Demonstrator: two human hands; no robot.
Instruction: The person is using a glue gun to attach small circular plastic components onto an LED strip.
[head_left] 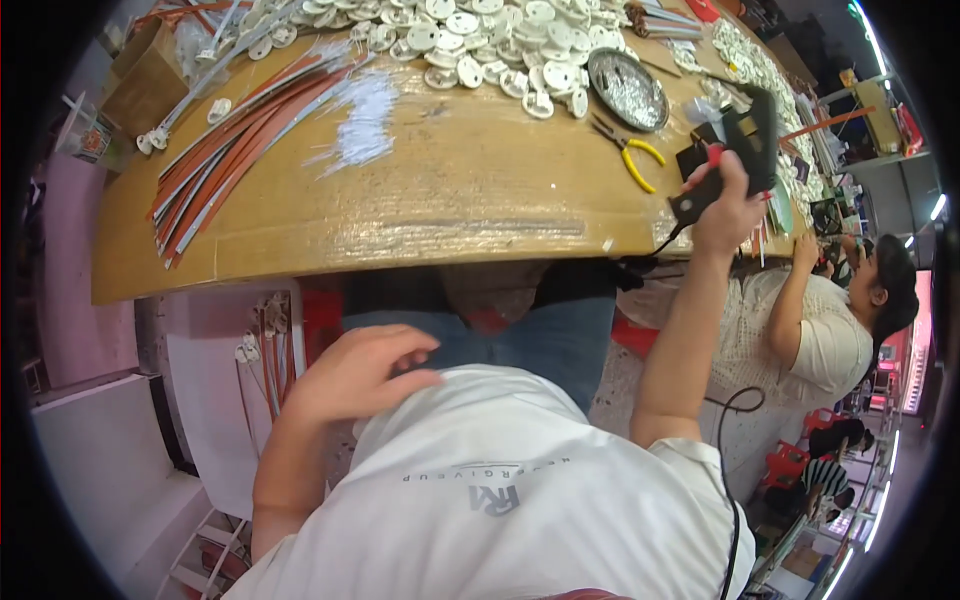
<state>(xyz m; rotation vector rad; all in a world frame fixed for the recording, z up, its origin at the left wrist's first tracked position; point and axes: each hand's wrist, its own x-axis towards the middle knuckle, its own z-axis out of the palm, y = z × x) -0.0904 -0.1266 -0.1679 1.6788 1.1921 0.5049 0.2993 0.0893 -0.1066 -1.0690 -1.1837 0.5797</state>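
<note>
My right hand (728, 205), at the right of the table, is wrapped round a black corded hand tool (752, 135) with a red button; its exact kind is unclear. My left hand (370, 372) hovers in front of my shirt, fingers loosely bent and apart, holding nothing. To the left of the tool lie pliers (640, 168) with yellow handles, beside a round dark dish (628, 90) with a shiny inside. A big heap of white round plastic parts (520, 45) covers the far side. Brown and grey strips (235, 150) lie at the left, near a pile of thin white pieces (365, 120).
The table (460, 190) has a brown covering, and its front edge runs before my lap. A white bin (225, 370) with stripped leads and white parts stands at the lower left. A co-worker (820, 310) sits close on my right. A black cable (728, 470) hangs by my right arm.
</note>
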